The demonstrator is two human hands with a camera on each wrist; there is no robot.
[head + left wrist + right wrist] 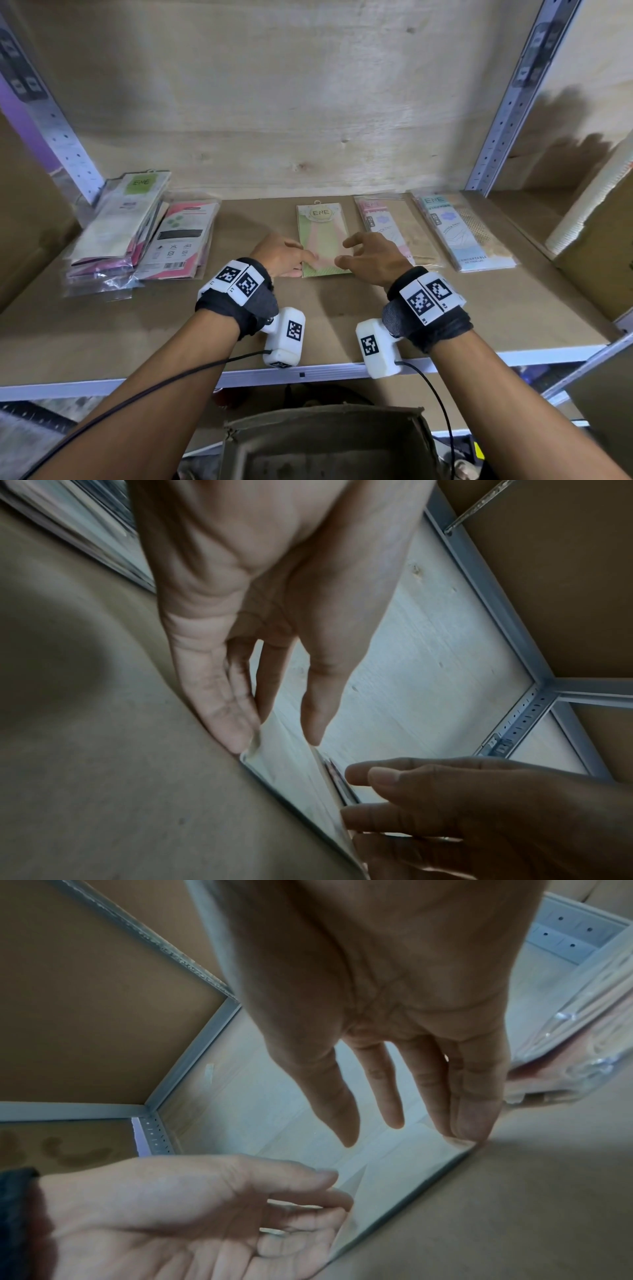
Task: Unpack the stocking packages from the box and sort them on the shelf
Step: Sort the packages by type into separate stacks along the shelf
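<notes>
Packet in green and pink (322,236) lies flat on the shelf (239,325), midway along its back edge, between both hands. Two more single packets lie to its right toward the back right corner: a pink one (394,226) just beside it and a blue one (462,233) beyond. Two stacks (137,233) sit near the back left corner; how many packets each holds cannot be counted. One open cardboard box (325,442) stands below the shelf's front edge. The left hand (281,253) has its fingers (226,710) straight and slightly apart, tips touching the packet's near left corner. The right hand (373,260) has its fingers (472,1112) loosely spread, apparently touching the near right corner, gripping nothing.
</notes>
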